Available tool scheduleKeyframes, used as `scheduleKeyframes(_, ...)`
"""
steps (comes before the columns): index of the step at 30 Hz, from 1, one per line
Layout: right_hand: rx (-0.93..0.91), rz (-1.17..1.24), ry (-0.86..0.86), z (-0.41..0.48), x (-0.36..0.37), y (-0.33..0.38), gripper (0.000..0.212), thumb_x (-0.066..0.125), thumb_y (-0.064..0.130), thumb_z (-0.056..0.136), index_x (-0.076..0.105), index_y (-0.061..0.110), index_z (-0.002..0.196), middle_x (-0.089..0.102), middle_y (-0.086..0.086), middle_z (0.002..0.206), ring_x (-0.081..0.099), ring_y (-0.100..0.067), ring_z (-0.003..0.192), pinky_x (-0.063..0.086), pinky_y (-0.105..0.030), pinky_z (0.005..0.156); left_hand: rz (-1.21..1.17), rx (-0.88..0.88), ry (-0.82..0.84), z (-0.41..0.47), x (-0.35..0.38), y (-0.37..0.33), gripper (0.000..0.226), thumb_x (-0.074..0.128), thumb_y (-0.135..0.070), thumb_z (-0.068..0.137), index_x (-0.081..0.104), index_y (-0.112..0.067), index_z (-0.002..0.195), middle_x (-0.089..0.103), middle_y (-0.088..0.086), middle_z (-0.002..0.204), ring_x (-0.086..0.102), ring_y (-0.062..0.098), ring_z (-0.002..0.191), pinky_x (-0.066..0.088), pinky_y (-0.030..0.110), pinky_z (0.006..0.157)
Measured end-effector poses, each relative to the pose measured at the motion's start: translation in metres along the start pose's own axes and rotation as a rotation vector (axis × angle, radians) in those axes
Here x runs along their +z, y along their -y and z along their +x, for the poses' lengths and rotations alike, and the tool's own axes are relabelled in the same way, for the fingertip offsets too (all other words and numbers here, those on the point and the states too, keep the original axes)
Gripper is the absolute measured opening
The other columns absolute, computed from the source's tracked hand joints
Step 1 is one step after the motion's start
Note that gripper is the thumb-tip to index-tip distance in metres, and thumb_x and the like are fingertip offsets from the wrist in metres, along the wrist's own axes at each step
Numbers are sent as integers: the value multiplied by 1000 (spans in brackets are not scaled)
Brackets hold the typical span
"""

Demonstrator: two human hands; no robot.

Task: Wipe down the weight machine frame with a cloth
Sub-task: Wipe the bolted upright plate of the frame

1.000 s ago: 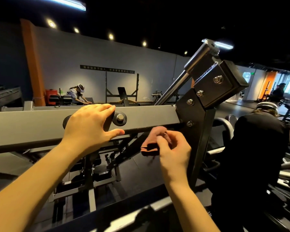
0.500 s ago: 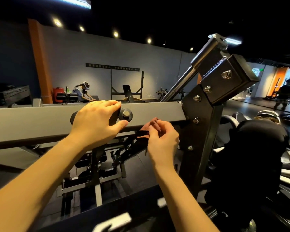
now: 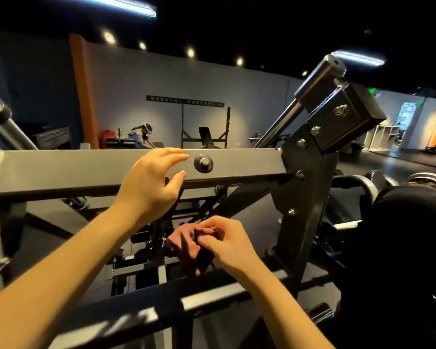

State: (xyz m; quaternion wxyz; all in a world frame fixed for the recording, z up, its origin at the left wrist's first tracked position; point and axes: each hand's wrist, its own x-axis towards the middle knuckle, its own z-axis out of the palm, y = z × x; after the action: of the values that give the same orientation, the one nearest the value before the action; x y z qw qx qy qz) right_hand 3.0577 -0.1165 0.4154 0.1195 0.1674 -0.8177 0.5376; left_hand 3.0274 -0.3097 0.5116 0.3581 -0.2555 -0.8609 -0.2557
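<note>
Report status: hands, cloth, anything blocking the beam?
Left hand open at grey beam. Right hand pinches cloth, below beam, off the frame. Nothing in the way.

The weight machine frame [image 3: 237,165] was a grey box-section crossbar running level across the view, with a round bolt and washer [image 3: 203,163] on its face. At its right end it joined a black upright plate [image 3: 305,197] studded with bolts, and a shiny steel rod [image 3: 310,89] slanted up from there. The cloth [image 3: 186,245] was a small reddish-brown rag, all bunched up, hanging well below the crossbar and just above a lower dark rail [image 3: 212,295].
</note>
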Motion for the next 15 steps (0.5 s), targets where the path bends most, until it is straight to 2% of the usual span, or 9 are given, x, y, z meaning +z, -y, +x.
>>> scheduleKeyframes(2,53,104,-13,-13,-7,-11,17,67,2,90,76,12,101,76,0,90,71,-9,88,53,-24,79,-46,46,-68,-29,0,-4,39,56,-28,93,69,-14,127,68,0,127,61,14,116,48,28,100)
scheduleKeyframes(5,101,229,-12,-32,-13,-17,19,68,1,89,76,8,104,77,-6,93,72,-16,90,53,-24,78,-167,-73,74,-64,4,-9,26,64,-30,98,71,-23,122,69,-15,111,63,-2,100,53,20,89)
scheduleKeyframes(8,166,382,22,-50,-14,-18,20,66,1,91,73,4,110,76,-14,99,72,-27,94,56,-31,79,-267,-211,349,-90,15,-6,40,72,-45,91,68,-33,128,67,-22,118,60,-7,109,53,28,98)
scheduleKeyframes(11,252,504,39,-67,-14,-17,22,60,-2,95,73,5,110,76,-12,98,73,-25,93,57,-31,75,-411,-249,545,-108,23,-8,64,78,-54,81,57,-40,140,62,-23,131,55,-9,122,47,30,107)
scheduleKeyframes(15,308,596,42,-83,-19,-14,20,59,3,98,74,7,110,76,-11,102,74,-25,96,60,-31,74,-529,-274,640,-124,29,-18,77,84,-50,75,49,-45,144,62,-23,133,56,-6,123,45,28,107)
